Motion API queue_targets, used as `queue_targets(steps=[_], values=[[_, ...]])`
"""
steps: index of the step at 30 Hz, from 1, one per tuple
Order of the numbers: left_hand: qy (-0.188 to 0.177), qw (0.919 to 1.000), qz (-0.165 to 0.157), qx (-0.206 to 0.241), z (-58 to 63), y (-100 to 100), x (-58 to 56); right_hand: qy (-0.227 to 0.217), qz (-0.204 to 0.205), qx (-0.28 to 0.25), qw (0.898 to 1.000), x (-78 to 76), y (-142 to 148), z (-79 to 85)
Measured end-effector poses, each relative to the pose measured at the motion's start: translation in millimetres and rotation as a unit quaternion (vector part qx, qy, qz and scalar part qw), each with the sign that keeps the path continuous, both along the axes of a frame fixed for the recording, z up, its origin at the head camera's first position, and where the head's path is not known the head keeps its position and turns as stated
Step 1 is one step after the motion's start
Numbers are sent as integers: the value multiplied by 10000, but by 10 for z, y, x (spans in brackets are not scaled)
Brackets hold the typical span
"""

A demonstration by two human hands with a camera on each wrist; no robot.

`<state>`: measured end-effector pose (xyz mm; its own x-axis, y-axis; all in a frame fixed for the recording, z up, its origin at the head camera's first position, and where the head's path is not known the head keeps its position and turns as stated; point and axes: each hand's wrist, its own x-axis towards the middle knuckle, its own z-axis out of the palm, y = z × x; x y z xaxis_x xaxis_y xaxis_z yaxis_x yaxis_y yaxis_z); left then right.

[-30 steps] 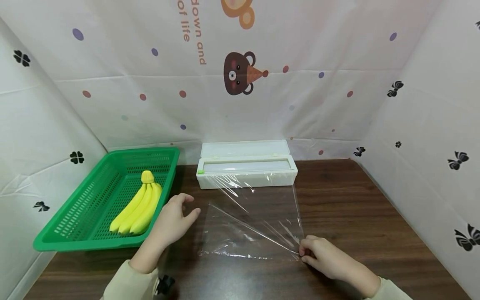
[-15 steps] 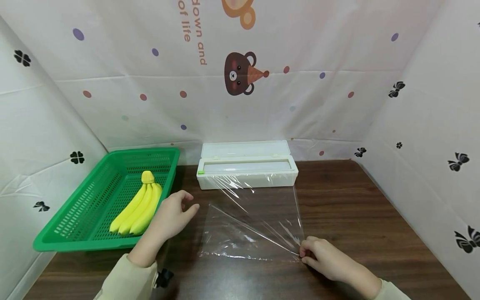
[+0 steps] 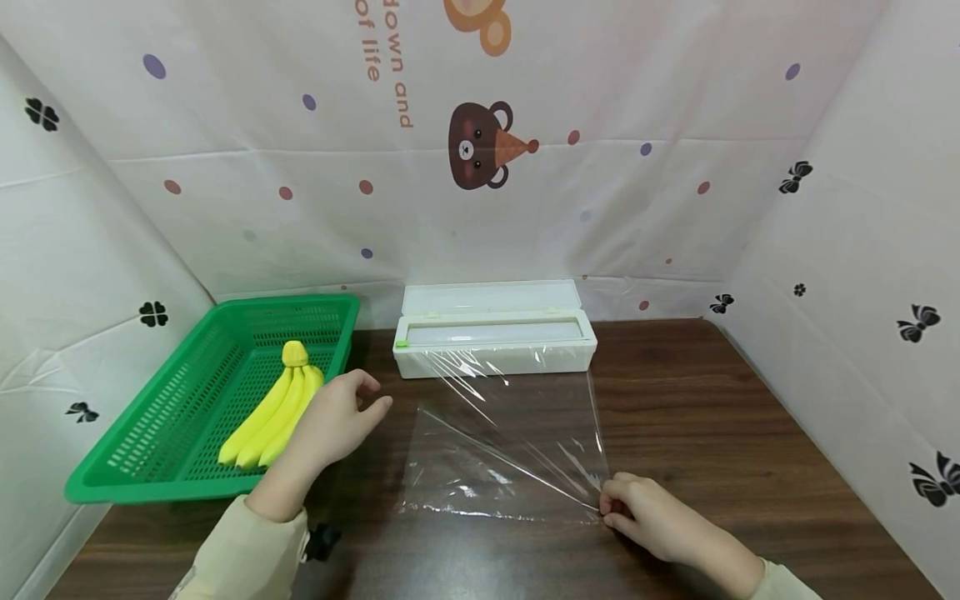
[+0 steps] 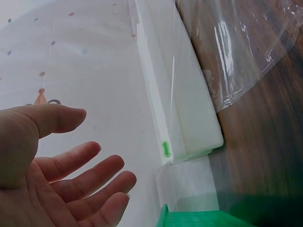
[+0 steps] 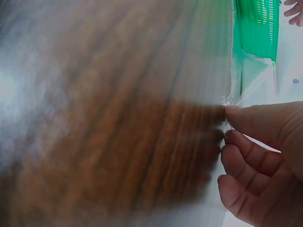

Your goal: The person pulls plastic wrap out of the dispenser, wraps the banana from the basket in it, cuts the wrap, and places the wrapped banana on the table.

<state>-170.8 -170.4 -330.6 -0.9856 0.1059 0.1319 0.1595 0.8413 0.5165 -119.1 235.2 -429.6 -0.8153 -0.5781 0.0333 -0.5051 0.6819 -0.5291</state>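
A sheet of clear plastic wrap [image 3: 517, 450] stretches over the dark wooden table from a white wrap dispenser [image 3: 495, 358], whose lid [image 3: 491, 296] is raised. My right hand [image 3: 648, 512] pinches the sheet's near right corner between thumb and fingers; the right wrist view shows the thumb [image 5: 258, 120] against the film edge. My left hand [image 3: 333, 421] hovers beside the right rim of the green basket [image 3: 172, 492], holding nothing. In the left wrist view its fingers [image 4: 90, 179] are relaxed and spread. Behind that hand, a bunch of yellow bananas [image 3: 273, 417] lies in the basket, partly covered by the arm.
A small green slider [image 3: 402, 343] sits at the dispenser's left end. White patterned cloth [image 3: 637, 225] hangs behind and at both sides of the table. Brown tabletop [image 3: 750, 442] extends right of the wrap. Something black [image 3: 322, 542] is at the left cuff.
My left hand has moved slightly left and up, closer over the basket's rim and the bananas. My right hand and the stretched wrap have stayed in place.
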Motion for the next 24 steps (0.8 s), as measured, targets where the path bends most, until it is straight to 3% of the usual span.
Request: queue_targets(steps=[24], values=[[-45,9997,163,-204,145,-97,-59,-7,-17,45,10000,4,1,-12]])
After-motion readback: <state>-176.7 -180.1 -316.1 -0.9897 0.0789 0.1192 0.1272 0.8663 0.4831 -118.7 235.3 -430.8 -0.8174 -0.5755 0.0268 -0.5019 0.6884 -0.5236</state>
